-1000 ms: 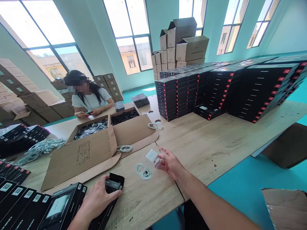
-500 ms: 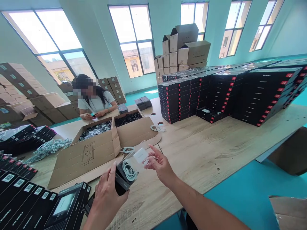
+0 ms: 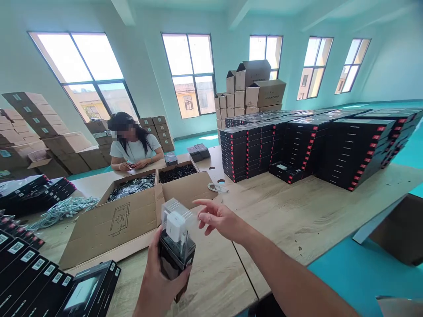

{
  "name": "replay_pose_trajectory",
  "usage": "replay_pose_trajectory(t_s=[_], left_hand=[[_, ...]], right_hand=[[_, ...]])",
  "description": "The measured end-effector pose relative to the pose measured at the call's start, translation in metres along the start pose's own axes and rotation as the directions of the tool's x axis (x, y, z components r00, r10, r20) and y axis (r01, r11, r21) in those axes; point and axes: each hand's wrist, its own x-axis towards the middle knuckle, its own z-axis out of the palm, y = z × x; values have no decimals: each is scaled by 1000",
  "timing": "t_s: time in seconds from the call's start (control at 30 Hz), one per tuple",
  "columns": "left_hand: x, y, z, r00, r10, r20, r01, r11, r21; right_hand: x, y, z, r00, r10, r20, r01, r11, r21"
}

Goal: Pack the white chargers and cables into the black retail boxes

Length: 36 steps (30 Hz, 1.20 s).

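My left hand (image 3: 158, 273) is wrapped round a black box (image 3: 175, 259) that stands tilted above the table. Clear plastic (image 3: 172, 206) forms the box's upper part, and a white charger (image 3: 175, 225) shows through it. My right hand (image 3: 216, 218) is just right of the clear plastic, its index finger stretched out and the others partly bent. I see nothing held in it; whether its fingertips touch the plastic is unclear. The white cable seen in the box earlier is hidden now. Beyond my hands lies an open cardboard carton (image 3: 132, 215) with its flaps folded out.
Stacks of black boxes (image 3: 346, 149) line the right side of the table (image 3: 280, 211). More black boxes (image 3: 29, 273) stand at the near left, beside a heap of white cables (image 3: 66, 209). A coiled cable (image 3: 216, 188) lies mid-table. Across it sits a person (image 3: 135, 145).
The box has been turned more upright in my left hand, with the charger now against it behind clear plastic. My right hand has come away from the charger. The view has tilted up.
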Motion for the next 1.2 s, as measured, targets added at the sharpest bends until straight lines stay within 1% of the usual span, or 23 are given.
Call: replay_pose_trajectory(t_s=[0.07, 0.1, 0.13, 0.17, 0.2, 0.3, 0.37, 0.43, 0.53, 0.57, 0.63, 0.7, 0.77, 0.8, 0.83, 0.9, 0.93, 0.97, 1.0, 1.07, 1.1, 1.13, 1.2], left_hand=[[-5, -5, 9, 994, 110, -21, -109, 993, 53], [-7, -10, 14, 989, 148, -21, -145, 986, 87], [-10, -17, 19, 988, 151, -29, -149, 985, 82], [-13, -24, 23, 989, 140, -44, -137, 989, 62], [-16, -31, 27, 990, 123, -64, -121, 992, 33], [-23, -48, 31, 989, 79, -127, -85, 995, -48], [-26, -52, 27, 987, 76, -142, -87, 993, -74], [-24, -51, 20, 985, 85, -148, -99, 991, -93], [-17, -50, 5, 982, 114, -150, -126, 989, -71], [-14, -51, 0, 981, 126, -144, -133, 990, -38], [-9, -56, -9, 977, 173, -126, -167, 985, 53], [-6, -61, -16, 961, 259, -96, -241, 956, 168], [-5, -64, -23, 930, 364, -45, -338, 898, 282], [-5, -65, -26, 912, 410, -15, -383, 863, 330], [-5, -64, -29, 894, 449, 13, -421, 828, 372], [-5, -61, -34, 862, 504, 55, -475, 765, 435], [-4, -59, -35, 852, 519, 70, -492, 747, 446], [-4, -56, -36, 848, 526, 73, -502, 751, 429], [-4, -53, -36, 848, 527, 62, -508, 772, 381], [-6, -47, -35, 858, 514, 19, -501, 827, 254], [-6, -44, -35, 860, 511, 14, -500, 836, 226], [-7, -41, -35, 855, 518, 31, -509, 826, 242], [-9, -34, -38, 828, 550, 113, -550, 757, 353]], right_hand=[[13, -4, -1, 984, 87, 154, -65, 987, -146], [20, -6, -1, 962, 141, 234, -92, 973, -211], [26, -8, 1, 937, 192, 293, -113, 957, -266], [32, -9, 3, 920, 228, 318, -125, 942, -312], [37, -9, 5, 916, 250, 313, -134, 927, -351], [46, -4, 11, 930, 259, 261, -143, 909, -392], [47, 4, 13, 952, 201, 232, -104, 922, -372], [44, 12, 13, 974, 108, 199, -29, 931, -365], [34, 24, 10, 995, -29, 94, 62, 930, -363], [30, 29, 9, 996, -75, 41, 85, 935, -343], [20, 41, 7, 983, -170, -70, 145, 952, -268], [9, 54, 6, 963, -231, -139, 201, 959, -200], [-2, 65, 6, 955, -266, -129, 238, 951, -199], [-7, 68, 7, 952, -288, -105, 257, 937, -237], [-11, 70, 7, 944, -319, -79, 284, 913, -293], [-16, 70, 9, 917, -398, -28, 352, 839, -415], [-18, 68, 10, 901, -433, -5, 382, 800, -463], [-20, 66, 11, 888, -459, 16, 406, 768, -495], [-21, 64, 12, 879, -475, 28, 421, 750, -511], [-23, 60, 14, 873, -487, 31, 433, 744, -508], [-24, 58, 15, 871, -490, 27, 435, 745, -506], [-24, 57, 16, 870, -492, 27, 435, 742, -510], [-25, 54, 17, 869, -491, 55, 444, 728, -522]])
